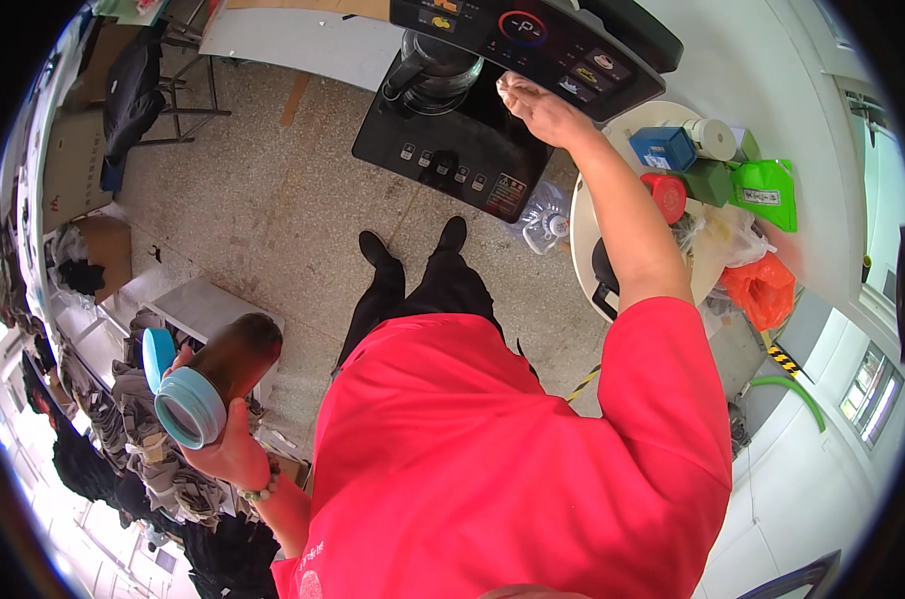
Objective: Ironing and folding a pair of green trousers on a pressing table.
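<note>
While the black water dispenser (462, 140) stands on the floor, right hand (537, 108) reaches its control panel's front edge, fingers extended, holding nothing; left hand (228, 449) wraps brown bottle (223, 374), light-blue lid (157, 357) beside.

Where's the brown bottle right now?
In the head view, lower left: the brown bottle is held in the left hand, away from the black water dispenser, where the right hand reaches.
</note>
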The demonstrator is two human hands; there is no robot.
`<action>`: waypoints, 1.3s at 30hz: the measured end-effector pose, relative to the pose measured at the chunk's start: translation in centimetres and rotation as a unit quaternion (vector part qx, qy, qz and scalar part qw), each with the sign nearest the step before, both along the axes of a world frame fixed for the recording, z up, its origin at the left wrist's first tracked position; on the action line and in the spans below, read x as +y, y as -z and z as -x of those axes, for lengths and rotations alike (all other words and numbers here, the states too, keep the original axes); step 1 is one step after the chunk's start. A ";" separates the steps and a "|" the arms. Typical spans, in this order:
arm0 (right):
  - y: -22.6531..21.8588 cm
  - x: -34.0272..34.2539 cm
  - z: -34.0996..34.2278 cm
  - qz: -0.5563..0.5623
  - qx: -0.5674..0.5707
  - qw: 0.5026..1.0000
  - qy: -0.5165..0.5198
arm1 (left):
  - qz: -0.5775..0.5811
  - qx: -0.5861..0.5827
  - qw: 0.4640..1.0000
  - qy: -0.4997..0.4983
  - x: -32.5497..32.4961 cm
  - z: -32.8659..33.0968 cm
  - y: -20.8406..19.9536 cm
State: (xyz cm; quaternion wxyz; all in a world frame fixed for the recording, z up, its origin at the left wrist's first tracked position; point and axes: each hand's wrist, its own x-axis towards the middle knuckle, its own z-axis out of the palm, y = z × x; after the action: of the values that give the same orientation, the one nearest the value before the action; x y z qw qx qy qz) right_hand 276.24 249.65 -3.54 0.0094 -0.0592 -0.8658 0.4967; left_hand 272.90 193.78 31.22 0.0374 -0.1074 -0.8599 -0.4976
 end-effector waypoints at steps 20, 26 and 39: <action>-0.7 -7.0 -8.2 -0.352 -0.088 0.889 0.278 | -0.026 -0.033 0.999 -0.012 -1.2 2.0 -0.1; -1.9 -10.4 -10.2 -0.311 -0.068 0.904 0.286 | -0.024 -0.032 0.999 0.007 -2.3 2.8 -0.1; 3.4 -26.2 -28.5 -0.146 -0.246 0.856 0.431 | -0.028 -0.011 0.995 0.092 -1.7 5.8 0.7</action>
State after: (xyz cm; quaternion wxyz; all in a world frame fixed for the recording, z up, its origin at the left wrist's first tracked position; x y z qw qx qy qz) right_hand 304.73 223.41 -6.96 0.0178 -0.5444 -0.7904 0.2804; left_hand 267.09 192.08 30.54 -0.0152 -0.1799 -0.8321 -0.5244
